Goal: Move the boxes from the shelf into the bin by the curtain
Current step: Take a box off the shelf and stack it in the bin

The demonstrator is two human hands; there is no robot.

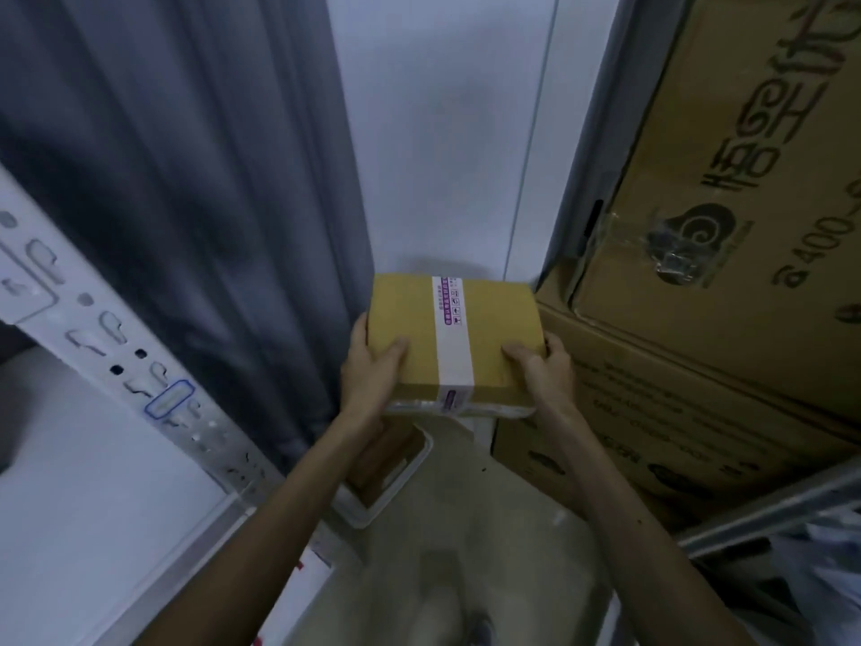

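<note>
Left hand (370, 373) and right hand (547, 373) are clamped on opposite sides of one box (484, 328). Each thumb lies flat on its top and the fingers curl round its edge, so the box is carried level between them, clear of the floor (466, 529).

Directly under the left hand and its forearm sits the bin (404, 475), a white tub of which only part of the rim shows. Something cardboard-brown (389, 452) lies inside it, mostly hidden by the arm, so what it is cannot be told. The grey curtain (209, 202) hangs just beyond the left hand, touching or nearly touching the bin's far side.

A white tape strip (453, 361) runs over the box from front to back midway between the two hands. It carries a purple band of print and small handling symbols, too small to read.

Beside the right hand stands a stack of large cartons. The upper carton (722, 202) bears big dark Chinese characters turned on their side, the digits "400" and a round logo under clear tape. The lower carton (661, 412), just beside the right wrist, has lines of blurred print.

Further out from the left hand, a white perforated shelf upright (116, 347) slants across.
</note>
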